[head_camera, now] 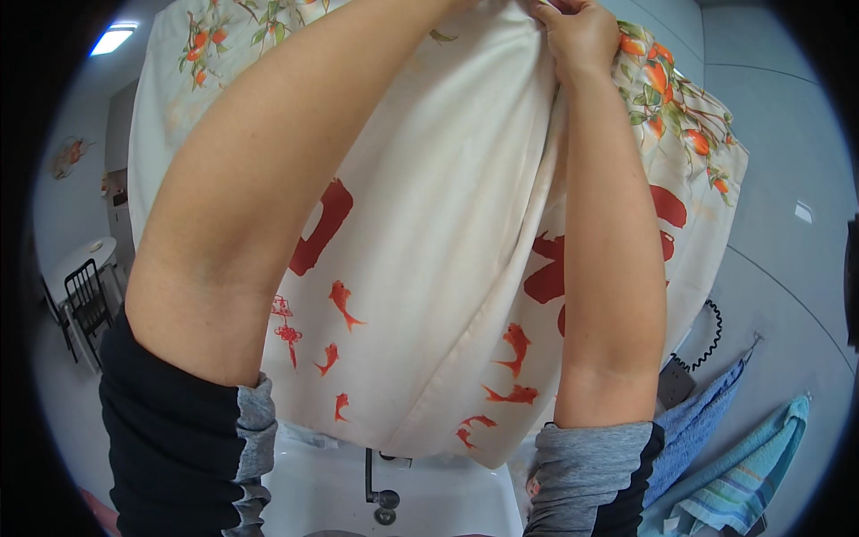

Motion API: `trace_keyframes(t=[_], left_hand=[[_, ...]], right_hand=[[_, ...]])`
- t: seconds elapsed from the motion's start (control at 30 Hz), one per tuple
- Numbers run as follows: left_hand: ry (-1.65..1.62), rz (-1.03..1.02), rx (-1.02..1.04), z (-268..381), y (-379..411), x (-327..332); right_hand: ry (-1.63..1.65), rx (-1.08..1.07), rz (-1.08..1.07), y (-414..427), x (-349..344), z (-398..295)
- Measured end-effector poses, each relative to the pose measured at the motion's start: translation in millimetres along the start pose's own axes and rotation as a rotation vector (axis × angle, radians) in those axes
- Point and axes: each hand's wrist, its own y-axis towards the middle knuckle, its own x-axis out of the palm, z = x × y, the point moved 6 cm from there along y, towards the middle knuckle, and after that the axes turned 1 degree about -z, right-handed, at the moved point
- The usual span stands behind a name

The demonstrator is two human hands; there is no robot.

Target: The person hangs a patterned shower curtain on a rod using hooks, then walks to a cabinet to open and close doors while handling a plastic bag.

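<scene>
Both of my arms reach up in front of a cream fabric curtain (456, 201), printed with orange persimmons, red brush characters and goldfish. My right hand (580, 30) pinches the fabric at the top edge of the view, and folds run down from its fingers. My left forearm crosses the cloth towards the top, but my left hand lies beyond the upper edge, out of view. The cloth hangs down to just above a white sink basin (315, 490). Its upper edge and whatever supports it are cut off.
A black faucet (384, 498) stands over the basin. On the grey wall at right hang a blue towel (698, 423) and a turquoise striped towel (745, 497), below a coiled black cord (717, 329). Far left are a black chair (87, 295) and a white table (94, 252).
</scene>
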Motion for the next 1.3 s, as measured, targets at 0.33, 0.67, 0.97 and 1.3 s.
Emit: trace_keyframes(t=[0.33, 0.67, 0.97, 1.3], left_hand=[[-0.01, -0.01, -0.026, -2.7, 0.1, 6.3], [0.095, 0.03, 0.02, -5.9, 4.7, 2.1], [0.137, 0.113, -0.092, -12.1, 14.1, -13.7], [0.077, 0.088, -0.141, 2.9, 14.3, 0.9]], right_hand=[[0.34, 0.124, -0.113, 10.9, 17.3, 26.5], [0.374, 0.111, -0.212, 2.0, 19.2, 17.1], [0.363, 0.183, -0.282, -3.7, 14.0, 1.6], [0.35, 0.161, -0.341, -9.9, 13.0, -1.0]])
